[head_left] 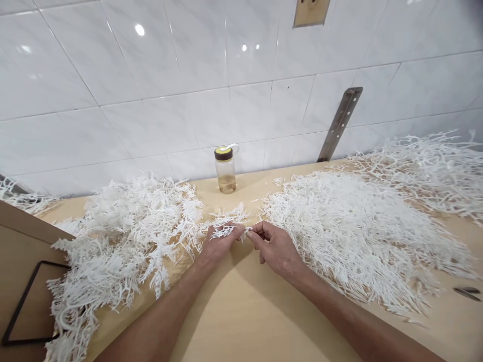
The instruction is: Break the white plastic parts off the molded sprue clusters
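Note:
My left hand (222, 240) is closed on a small white branched plastic piece (222, 232), whose thin prongs stick out over the fingers. Close beside it, my right hand (274, 246) pinches a small white bit (248, 230) between thumb and fingertips; whether it joins the piece in the left hand I cannot tell. Just beyond the hands lies a small cluster of similar white pieces (236, 213). To the left spreads a heap of tangled white branched pieces (132, 226). A wide pile of thin white strands (362, 231) lies right of my right hand.
A clear bottle (225, 171) with a dark and yellow lid stands near the tiled wall (181, 120). A metal bracket (339, 125) leans there. More white branches (430, 171) lie at the far right. A cardboard box (30, 261) is at left, on the wooden table (241, 322).

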### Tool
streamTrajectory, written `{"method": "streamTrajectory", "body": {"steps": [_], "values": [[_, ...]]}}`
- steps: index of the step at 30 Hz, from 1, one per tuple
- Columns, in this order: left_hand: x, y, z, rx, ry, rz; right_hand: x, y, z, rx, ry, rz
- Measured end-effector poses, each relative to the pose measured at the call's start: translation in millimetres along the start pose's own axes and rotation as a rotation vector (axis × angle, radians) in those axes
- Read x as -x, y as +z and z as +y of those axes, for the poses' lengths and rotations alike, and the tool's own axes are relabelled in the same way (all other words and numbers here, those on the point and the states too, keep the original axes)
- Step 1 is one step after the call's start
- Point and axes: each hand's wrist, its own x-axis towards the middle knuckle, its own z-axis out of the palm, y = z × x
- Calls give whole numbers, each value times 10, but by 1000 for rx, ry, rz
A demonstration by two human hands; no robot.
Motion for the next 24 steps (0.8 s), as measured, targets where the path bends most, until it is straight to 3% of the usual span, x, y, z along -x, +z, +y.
{"method": "streamTrajectory", "body": {"steps": [9, 24], "values": [[7, -7, 39, 72, -44, -28, 16, 32, 8, 1, -3, -9], [40, 13, 78, 62, -34, 48, 42, 97, -11, -62, 62, -6]]}}
